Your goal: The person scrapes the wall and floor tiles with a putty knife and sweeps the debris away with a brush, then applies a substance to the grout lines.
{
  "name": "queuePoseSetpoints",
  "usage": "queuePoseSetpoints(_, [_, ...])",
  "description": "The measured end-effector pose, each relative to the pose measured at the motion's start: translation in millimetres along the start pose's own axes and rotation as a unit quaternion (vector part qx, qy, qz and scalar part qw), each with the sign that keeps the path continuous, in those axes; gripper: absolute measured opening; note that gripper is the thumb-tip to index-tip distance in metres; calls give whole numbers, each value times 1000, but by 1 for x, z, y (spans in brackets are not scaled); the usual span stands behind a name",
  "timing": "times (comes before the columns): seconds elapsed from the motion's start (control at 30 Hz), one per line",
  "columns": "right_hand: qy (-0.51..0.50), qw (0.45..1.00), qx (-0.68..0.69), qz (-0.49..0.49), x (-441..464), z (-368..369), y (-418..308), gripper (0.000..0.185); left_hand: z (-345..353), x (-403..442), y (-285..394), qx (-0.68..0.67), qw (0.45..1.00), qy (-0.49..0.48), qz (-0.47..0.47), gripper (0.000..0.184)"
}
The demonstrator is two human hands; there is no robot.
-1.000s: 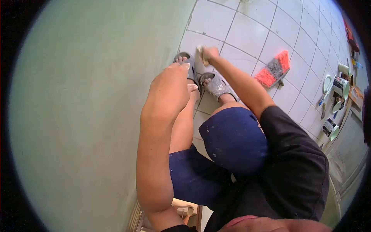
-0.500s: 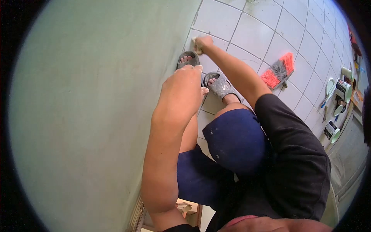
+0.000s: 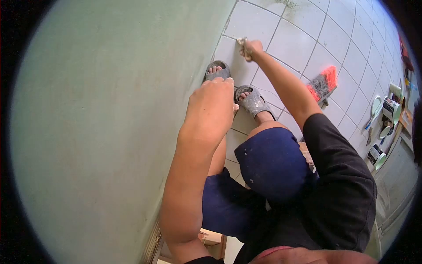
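Note:
My right hand (image 3: 251,50) is closed around a small pale, crumpled piece that looks like a rag (image 3: 241,41), just above the white floor tiles near the foot of the wall. My left hand (image 3: 213,97) hangs in front of my feet with its back to me. Its fingers curl away from view, and whitish residue shows on the fingertips and thumb. What it holds, if anything, is hidden. Beneath it are my two grey sandals (image 3: 254,104), the right one speckled white.
A pale green wall (image 3: 101,110) rises close on the left. A broom head with orange and grey bristles (image 3: 323,83) lies on the tiles at right. Farther right stand paint tubs (image 3: 390,110), a white-rimmed round lid or tray (image 3: 376,105) and several tools.
My right hand has lifted away from the wall's foot and moved right, the pale rag still in it. My left hand has barely shifted; the view has tilted slightly.

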State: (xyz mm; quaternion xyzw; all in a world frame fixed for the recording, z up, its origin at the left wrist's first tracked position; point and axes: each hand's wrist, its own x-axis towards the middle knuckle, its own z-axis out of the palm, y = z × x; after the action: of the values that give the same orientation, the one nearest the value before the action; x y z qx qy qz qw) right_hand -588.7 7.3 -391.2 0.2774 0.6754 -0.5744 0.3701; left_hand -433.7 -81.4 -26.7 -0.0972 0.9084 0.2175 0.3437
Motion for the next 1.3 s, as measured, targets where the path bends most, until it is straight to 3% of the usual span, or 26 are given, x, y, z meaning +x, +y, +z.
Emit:
queuePoseSetpoints(0.17, [-16,997,-61,51,-4,-7,-23,15,0,-1,6,-8,1000,3,15,47])
queuePoseSetpoints(0.3, [-106,988,-111,5,1,-8,-36,14,4,2,5,9,1000,8,19,48])
queuePoseSetpoints(0.43, [-68,987,-137,44,-2,-5,-38,20,3,2,3,7,1000,5,17,49])
queuePoseSetpoints(0.67, [-70,977,-201,20,20,2,-30,23,4,5,8,10,1000,15,19,47])
queuePoseSetpoints(0.77, [-85,987,-126,54,-2,-3,-41,22,4,6,8,18,999,24,22,46])
queuePoseSetpoints(1.03, [-99,978,-181,44,6,3,-41,20,10,9,9,32,998,41,41,43])
queuePoseSetpoints(1.3, [-80,985,-142,52,13,18,-42,18,14,9,7,53,997,44,43,43])
